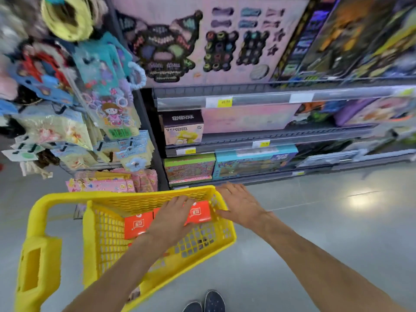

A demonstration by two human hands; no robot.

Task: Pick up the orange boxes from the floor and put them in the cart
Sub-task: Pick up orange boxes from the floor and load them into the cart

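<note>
My left hand (173, 218) lies flat and open on stiff, seemingly light orange cardboard boxes (135, 225) inside the yellow plastic mesh cart (216, 242), right hand (242, 204) open on its rim; best gripped across short edges.

The left hand (172, 218) lies over the middle of the orange boxes (135, 224) in the yellow cart (157, 200), so how many boxes there are and where one ends and the next begins cannot be told. The print on their white labels is too small to read. Beneath the left forearm more orange shows through the cart's mesh, mostly hidden. The cart's handle end and lower wall are cut off by the bottom edge. Right of the cart, the shoes (206, 302) are cropped at the bottom edge. Above the cart, the shelves (270, 137) smear toward the right edge, and their price tags (221, 102) are unreadable.
</note>
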